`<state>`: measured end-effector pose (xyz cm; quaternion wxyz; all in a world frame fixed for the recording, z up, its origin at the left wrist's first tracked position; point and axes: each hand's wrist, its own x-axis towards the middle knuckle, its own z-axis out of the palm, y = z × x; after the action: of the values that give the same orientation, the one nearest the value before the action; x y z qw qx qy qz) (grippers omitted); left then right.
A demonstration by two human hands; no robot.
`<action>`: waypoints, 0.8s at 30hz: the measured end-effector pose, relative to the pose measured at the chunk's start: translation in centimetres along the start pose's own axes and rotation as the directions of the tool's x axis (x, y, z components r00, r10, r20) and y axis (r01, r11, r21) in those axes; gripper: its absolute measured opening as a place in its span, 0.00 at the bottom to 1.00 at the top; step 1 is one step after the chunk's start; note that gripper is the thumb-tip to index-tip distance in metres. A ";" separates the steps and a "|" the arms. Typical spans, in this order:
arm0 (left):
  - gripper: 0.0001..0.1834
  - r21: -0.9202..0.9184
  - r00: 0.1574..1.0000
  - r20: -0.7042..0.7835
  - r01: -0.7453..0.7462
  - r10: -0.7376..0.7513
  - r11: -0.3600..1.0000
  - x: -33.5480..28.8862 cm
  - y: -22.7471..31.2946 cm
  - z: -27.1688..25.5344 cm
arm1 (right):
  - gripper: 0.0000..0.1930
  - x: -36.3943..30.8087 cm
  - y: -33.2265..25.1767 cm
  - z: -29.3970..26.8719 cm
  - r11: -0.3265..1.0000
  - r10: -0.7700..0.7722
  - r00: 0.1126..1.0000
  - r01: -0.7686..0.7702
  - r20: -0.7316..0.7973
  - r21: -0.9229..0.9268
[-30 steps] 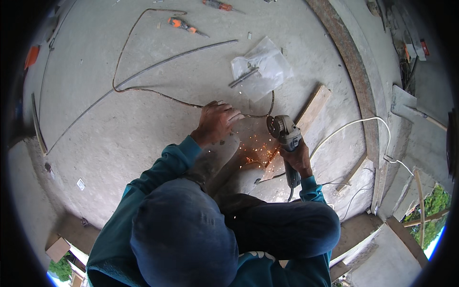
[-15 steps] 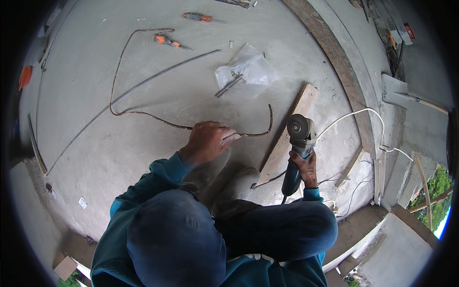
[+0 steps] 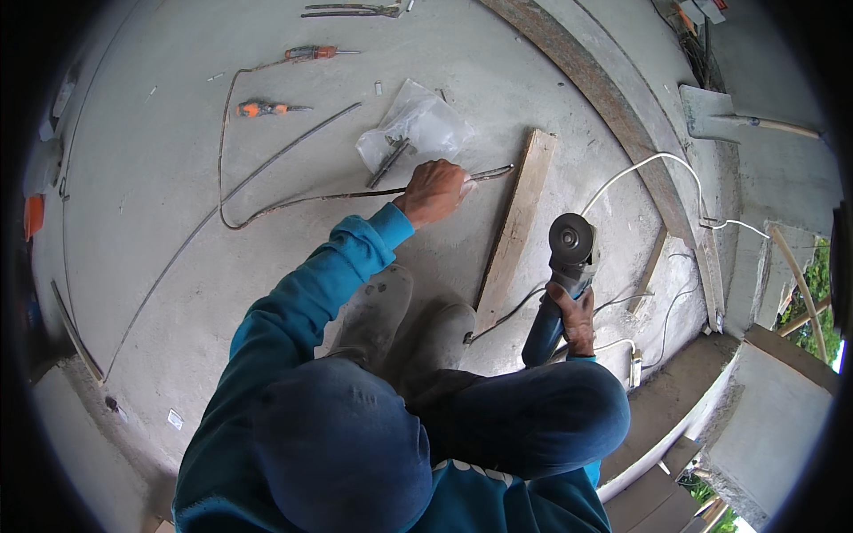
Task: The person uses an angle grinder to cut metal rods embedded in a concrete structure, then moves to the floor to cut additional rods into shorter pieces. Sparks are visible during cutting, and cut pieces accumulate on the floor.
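Note:
My left hand (image 3: 434, 192) is closed around a thin, dark, bent metal rod (image 3: 293, 202). Its far part curves round on the floor toward the upper left, and a short end sticks out past my fingers toward the plank. In my right hand (image 3: 576, 318) is an angle grinder (image 3: 566, 282), gripped by its body with the disc end pointing forward; whether the disc spins I cannot tell. Just beyond my left hand lie a clear plastic bag (image 3: 431, 124) and a short metal bar (image 3: 388, 165). A wooden plank (image 3: 517, 226) lies between my two hands.
Two orange-handled screwdrivers (image 3: 313, 52) (image 3: 263, 108) rest on the concrete floor, near a long straight rod (image 3: 253, 178). A white cable (image 3: 653, 158) loops at the right, by a long rusty metal beam (image 3: 613, 93). Farther right is a shovel (image 3: 711, 114). My boots (image 3: 378, 306) are below the rod.
My left hand has moved forward and right with the rod; its near end now points at the plank rather than curling up. The grinder has swung slightly right. The whole view has shifted.

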<state>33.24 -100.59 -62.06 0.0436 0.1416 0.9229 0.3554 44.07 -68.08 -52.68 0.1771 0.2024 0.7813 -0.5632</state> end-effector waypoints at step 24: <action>0.14 0.046 0.942 -0.337 0.021 -0.004 0.999 -5.7 -5.9 2.0 | 0.30 6.9 2.5 4.1 0.980 -0.053 0.995 0.068 0.086 -0.188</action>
<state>37.72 -105.16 -67.56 -0.1159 0.0740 0.9260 0.3516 39.63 -70.42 -59.44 0.2100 0.1377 0.8296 -0.4988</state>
